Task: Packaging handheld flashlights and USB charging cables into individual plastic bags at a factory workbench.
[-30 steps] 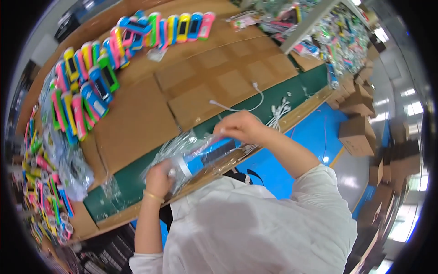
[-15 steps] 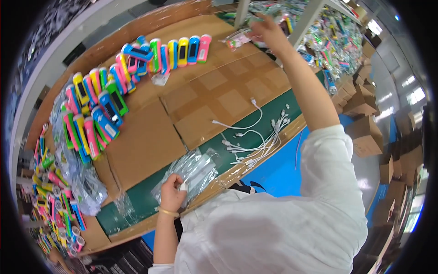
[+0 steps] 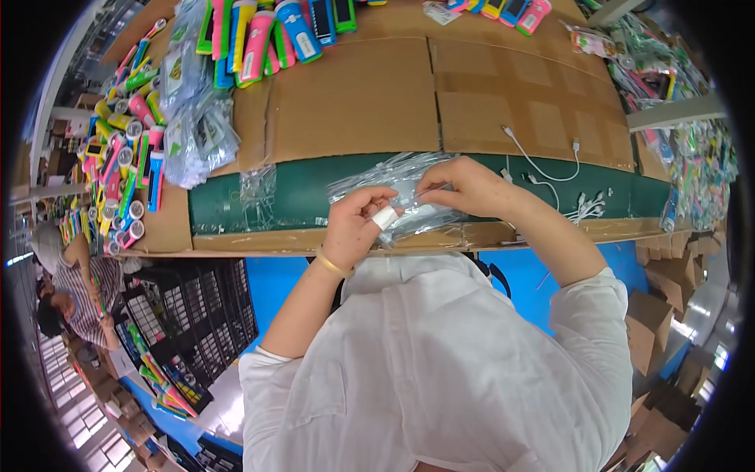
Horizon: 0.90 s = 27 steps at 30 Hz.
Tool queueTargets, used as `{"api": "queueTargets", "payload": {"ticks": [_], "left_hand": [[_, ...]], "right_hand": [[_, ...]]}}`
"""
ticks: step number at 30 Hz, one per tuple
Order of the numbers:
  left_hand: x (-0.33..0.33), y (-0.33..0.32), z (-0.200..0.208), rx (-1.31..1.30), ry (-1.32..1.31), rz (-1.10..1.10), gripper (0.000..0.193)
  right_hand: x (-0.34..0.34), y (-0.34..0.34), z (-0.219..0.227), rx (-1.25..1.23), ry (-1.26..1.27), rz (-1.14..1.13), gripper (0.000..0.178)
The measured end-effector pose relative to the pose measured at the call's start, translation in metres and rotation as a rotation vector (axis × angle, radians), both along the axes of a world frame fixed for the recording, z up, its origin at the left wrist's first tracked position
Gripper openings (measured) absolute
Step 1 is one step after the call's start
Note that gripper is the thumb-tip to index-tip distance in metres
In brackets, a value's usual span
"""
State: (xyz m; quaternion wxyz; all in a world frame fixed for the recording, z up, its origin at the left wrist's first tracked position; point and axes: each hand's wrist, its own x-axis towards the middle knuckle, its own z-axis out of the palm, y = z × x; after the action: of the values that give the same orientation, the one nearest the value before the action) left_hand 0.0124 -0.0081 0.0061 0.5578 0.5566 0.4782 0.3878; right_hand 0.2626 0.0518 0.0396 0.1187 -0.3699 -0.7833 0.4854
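A pile of clear plastic bags (image 3: pixel 393 167) lies on the green strip of the table right in front of me. My left hand (image 3: pixel 354 224) is closed at the near side of the pile, its curled fingers on a clear bag; a white wrap (image 3: pixel 384 218) shows around its thumb. From the right, my right hand (image 3: pixel 472 187) pinches the same bag between thumb and forefinger. The two hands are a short gap apart, and clear film stretches between them. White charging cables (image 3: pixel 583 206) lie to the right of my right hand, with one looped cable (image 3: pixel 543 169) farther back.
Colourful flashlight-shaped items (image 3: pixel 295 35) stand at the back on brown cardboard (image 3: pixel 346 102). More are heaped at the left (image 3: pixel 126 169), beside bagged packets (image 3: pixel 193 118). Bagged goods (image 3: pixel 692 149) pile up at the right past a grey post. Another person (image 3: pixel 75 291) works at far left.
My right hand has come back from the bagged goods at the far right to the plastic bags beside my left hand. The view has turned, so the table now runs straight across.
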Motion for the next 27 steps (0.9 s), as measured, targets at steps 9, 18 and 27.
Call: {"api": "queueTargets", "payload": {"ticks": [9, 18, 27], "left_hand": [[-0.006, 0.004, 0.021, 0.328, 0.244, -0.064, 0.024], [-0.034, -0.007, 0.017, 0.369, 0.230, 0.043, 0.019], [-0.035, -0.011, 0.015, 0.265, 0.183, 0.099, 0.017]], "right_hand": [[-0.021, -0.016, 0.014, 0.407, -0.014, -0.065, 0.013], [0.018, -0.015, 0.019, 0.242, -0.079, -0.210, 0.010], [-0.048, -0.017, 0.009, 0.286, 0.247, 0.004, 0.032]]}}
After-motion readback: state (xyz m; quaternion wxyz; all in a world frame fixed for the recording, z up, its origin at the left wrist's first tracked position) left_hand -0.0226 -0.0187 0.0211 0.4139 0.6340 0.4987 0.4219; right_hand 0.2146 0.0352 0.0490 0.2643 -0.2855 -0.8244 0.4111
